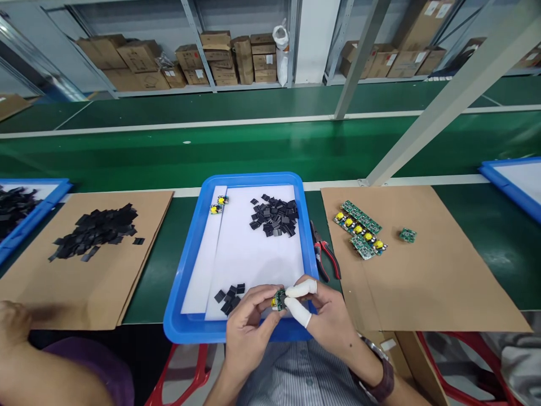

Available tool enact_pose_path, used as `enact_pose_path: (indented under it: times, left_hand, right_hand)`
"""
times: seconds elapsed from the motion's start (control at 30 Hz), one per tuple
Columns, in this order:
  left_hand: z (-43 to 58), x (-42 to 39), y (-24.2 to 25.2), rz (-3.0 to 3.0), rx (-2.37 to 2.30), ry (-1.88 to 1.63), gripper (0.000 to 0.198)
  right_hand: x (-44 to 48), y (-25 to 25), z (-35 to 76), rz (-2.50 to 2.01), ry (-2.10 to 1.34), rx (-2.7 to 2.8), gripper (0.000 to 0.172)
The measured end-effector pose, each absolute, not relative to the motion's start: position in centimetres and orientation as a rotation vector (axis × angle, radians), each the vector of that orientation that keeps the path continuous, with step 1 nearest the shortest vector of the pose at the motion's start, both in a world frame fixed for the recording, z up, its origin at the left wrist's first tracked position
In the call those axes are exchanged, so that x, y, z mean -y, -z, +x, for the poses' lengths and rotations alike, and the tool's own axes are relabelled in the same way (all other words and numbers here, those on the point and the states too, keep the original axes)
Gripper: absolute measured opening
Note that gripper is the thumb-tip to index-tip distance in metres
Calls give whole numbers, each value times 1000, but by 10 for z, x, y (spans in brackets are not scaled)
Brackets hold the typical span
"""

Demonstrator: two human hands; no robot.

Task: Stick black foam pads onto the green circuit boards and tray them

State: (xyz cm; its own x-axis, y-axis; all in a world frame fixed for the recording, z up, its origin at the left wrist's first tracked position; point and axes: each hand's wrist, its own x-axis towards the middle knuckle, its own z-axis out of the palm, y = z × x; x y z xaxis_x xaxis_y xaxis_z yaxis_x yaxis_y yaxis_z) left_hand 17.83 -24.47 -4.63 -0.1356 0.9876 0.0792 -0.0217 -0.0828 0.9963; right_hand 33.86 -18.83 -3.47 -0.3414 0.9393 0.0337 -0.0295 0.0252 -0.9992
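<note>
At the lower centre of the frame I see my hands pinching a small green circuit board with a yellow part point(279, 298). The bare left hand point(249, 327) grips its left side; the right hand point(327, 316), with smooth white rubber cots on thumb and forefinger, grips its right. It sits over the near rim of the glossy blue plastic tray point(190, 248), beside flat black squares point(229, 298).

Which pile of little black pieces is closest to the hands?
The small pile at the tray's near end, just beside the left hand. The bigger pile lies at the tray's far end, and another sits on cardboard to the left.
</note>
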Motion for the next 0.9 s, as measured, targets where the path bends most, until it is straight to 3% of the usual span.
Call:
enact_pose_path:
  times: [0.53,0.8,0.9]
  left_hand:
    - [177,245,46,1497,-1422,-1370,51]
    - [177,248,51,1546,-1486,-1350,51]
    - [178,249,51,1555,-1495,-1372,52]
  right_hand:
    - [188,36,332,-1120,-1423,1486,5]
    - [195,38,334,-1042,-1075,1724,9]
    - [194,44,335,-1040,-1210,1634,5]
